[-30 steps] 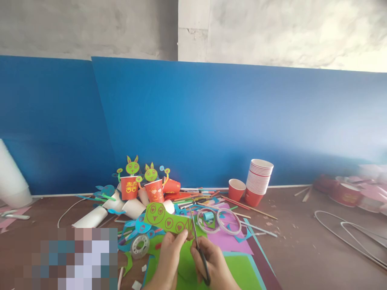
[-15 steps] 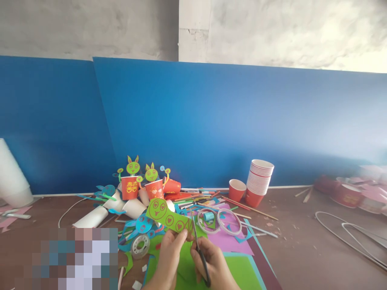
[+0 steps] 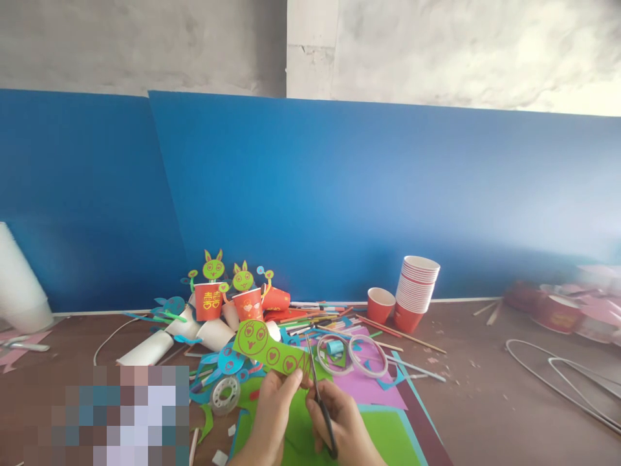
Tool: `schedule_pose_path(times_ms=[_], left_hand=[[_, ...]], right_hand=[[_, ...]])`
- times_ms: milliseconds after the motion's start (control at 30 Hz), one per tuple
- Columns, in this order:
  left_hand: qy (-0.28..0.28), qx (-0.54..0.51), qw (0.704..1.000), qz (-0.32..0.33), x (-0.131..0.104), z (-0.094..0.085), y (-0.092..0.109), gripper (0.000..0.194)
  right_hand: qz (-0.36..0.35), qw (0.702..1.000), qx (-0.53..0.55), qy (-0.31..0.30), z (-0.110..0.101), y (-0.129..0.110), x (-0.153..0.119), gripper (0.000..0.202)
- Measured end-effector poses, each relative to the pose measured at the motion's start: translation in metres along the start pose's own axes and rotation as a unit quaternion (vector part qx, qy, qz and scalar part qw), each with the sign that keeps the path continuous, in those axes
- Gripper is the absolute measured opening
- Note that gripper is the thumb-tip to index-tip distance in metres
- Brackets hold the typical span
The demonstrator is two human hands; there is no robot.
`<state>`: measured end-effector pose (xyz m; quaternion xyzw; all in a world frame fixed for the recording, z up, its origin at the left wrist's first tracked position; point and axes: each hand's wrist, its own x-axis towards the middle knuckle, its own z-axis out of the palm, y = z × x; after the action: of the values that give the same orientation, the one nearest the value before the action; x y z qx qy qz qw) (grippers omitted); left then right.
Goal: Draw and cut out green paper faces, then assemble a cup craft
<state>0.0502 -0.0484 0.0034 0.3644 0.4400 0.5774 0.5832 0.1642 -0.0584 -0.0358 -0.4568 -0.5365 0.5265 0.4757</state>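
The left hand [image 3: 274,402] pinches the green paper strip [image 3: 272,355], and the right hand [image 3: 345,414] holds the scissors [image 3: 317,389] at its right end.

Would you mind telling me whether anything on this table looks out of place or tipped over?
One red cup lies on its side, unlike the standing cup stack, and small paper scraps litter the right side of the tabletop.
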Motion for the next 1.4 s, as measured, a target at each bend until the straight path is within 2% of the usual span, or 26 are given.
schedule_pose_path(times_ms=[300,700,1100,1400], left_hand=[[-0.018,-0.013,1.000,0.003,0.005,-0.003,-0.005,0.023],[-0.031,0.004,0.999,0.018,0.011,-0.009,-0.012,0.023],[-0.017,-0.004,0.999,0.045,0.019,-0.010,-0.011,0.026],[0.003,0.027,0.997,0.076,0.032,-0.017,-0.012,0.025]], right_hand=[[-0.003,1.000,-0.005,0.004,0.001,-0.002,-0.001,0.049],[-0.013,0.999,-0.034,0.004,-0.002,0.001,0.000,0.036],[0.010,0.999,-0.031,-0.003,-0.002,0.005,0.000,0.045],[0.033,0.999,-0.018,-0.025,-0.001,-0.010,-0.001,0.048]])
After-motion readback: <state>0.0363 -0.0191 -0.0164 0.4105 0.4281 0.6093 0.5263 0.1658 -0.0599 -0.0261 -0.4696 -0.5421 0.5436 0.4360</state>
